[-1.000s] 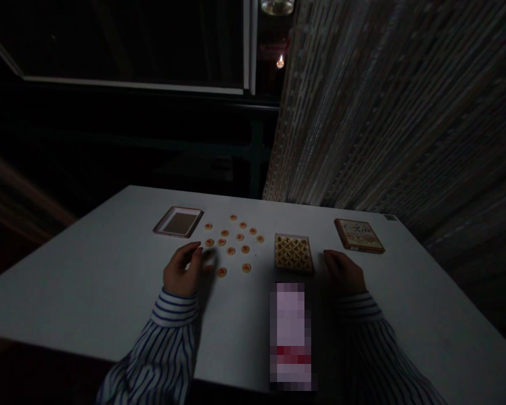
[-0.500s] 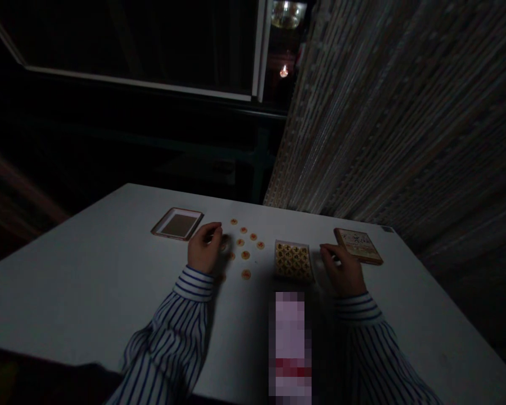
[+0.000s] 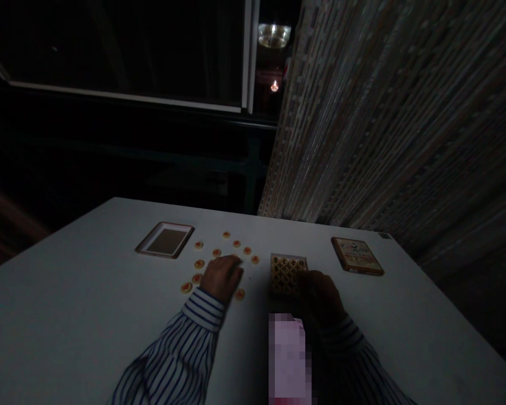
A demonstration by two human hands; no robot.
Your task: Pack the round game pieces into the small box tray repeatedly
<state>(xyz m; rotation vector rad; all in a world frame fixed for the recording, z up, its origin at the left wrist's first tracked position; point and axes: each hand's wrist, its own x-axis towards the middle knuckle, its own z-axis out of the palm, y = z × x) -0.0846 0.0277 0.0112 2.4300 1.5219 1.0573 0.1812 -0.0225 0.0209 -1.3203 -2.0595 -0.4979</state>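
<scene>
Several round Chinese chess pieces [image 3: 199, 264] with red characters lie scattered on the white table. Bent down over them is my left hand [image 3: 220, 279], its fingers curled together; one piece shows partly beyond the knuckles, and whatever lies under the fingertips is hidden. To the right stands a clear-sided box [image 3: 283, 274] packed with rows of pieces bearing dark characters. My right hand [image 3: 324, 295] is closed at the box's right edge, thumb and fingers against it. Shadow hides the exact grip.
A shallow open tray-like lid [image 3: 184, 241] lies at the table's back left. On the back right is a flat box [image 3: 357, 256] with a printed picture. Bead-string curtains [image 3: 341, 112] hang past the table's far right edge. The room is dim.
My left hand has moved right, over the pieces, uncovering several on its left. My right hand has come left and down onto the box's edge. The view has tilted slightly up and right.
</scene>
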